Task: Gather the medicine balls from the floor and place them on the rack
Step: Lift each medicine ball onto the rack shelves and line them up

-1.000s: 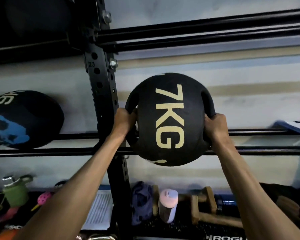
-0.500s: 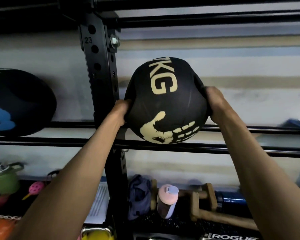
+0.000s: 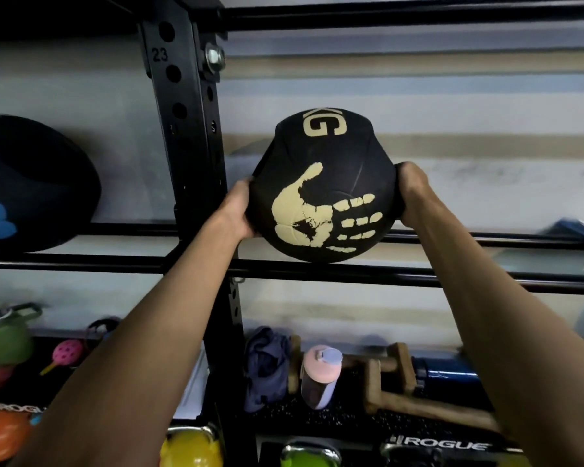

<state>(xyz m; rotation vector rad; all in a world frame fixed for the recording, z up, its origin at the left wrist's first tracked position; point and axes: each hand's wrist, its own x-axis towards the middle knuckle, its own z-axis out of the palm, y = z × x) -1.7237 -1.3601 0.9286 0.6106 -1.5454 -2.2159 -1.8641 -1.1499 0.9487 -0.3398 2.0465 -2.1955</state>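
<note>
- Left hand (image 3: 238, 210): fingers (image 3: 248, 187) curled round the left side of the medicine ball (image 3: 321, 183); their tips are hidden behind it.
- Right hand (image 3: 413, 193): fingers curled over the ball's right side, grasping it; tips also out of sight.
- Ball: black, with a cream handprint facing the camera and "KG" near the top. It is held between both hands, just right of the rack's upright (image 3: 182, 129).
- Ball's underside meets the front rail (image 3: 435, 276); the rear rail (image 3: 486, 239) runs behind it. Cannot tell whether its weight is on the rails.
- Same shelf, left of the upright: second black ball (image 3: 38, 183) with a blue mark, resting on the rails, well apart from the held one.
- Below the shelf: pink bottle (image 3: 319, 375), wooden bars (image 3: 398, 379), green bottle (image 3: 5, 335), yellow kettlebell (image 3: 191, 448).
</note>
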